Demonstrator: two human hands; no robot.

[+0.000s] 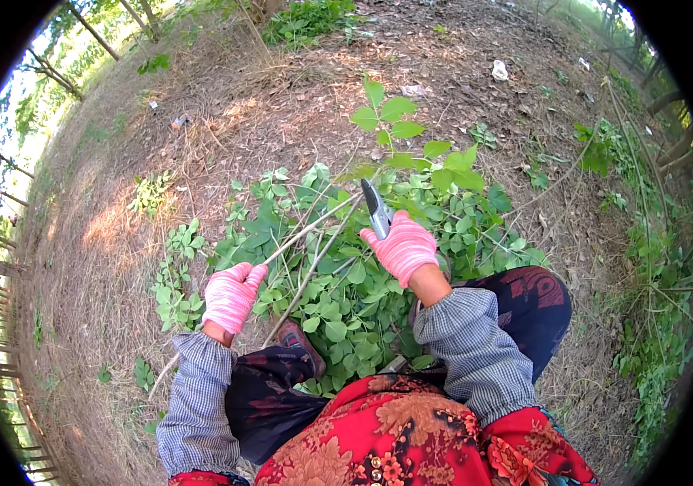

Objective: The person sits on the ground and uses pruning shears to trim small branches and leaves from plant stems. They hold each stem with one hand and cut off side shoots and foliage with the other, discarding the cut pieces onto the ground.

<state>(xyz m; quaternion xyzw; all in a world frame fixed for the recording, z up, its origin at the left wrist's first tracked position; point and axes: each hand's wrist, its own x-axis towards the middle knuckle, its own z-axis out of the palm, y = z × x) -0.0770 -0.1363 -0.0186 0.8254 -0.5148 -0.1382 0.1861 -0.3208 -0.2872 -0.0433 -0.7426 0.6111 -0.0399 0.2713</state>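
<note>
My left hand (234, 296), in a pink knitted glove, is closed around a long thin branch (313, 226) that runs up and right from it. The branch's leafy upper part (392, 121) spreads beyond my other hand. My right hand (403, 248), gloved alike, grips a pair of pruning shears (376, 206), with the dark blade pointing up and left close to the branch. Whether the blades touch the branch cannot be told. Below both hands lies a heap of green leafy cuttings (337, 328), with another bare stem (316, 264) lying across it.
Dry ground (249, 121) with leaf litter surrounds the heap. My shoe (302, 349) is at its lower left edge, and my bent knee (541, 304) at the right. White litter (499, 70) lies farther off. Vines and undergrowth (656, 364) stand at the right; trees (94, 30) at the upper left.
</note>
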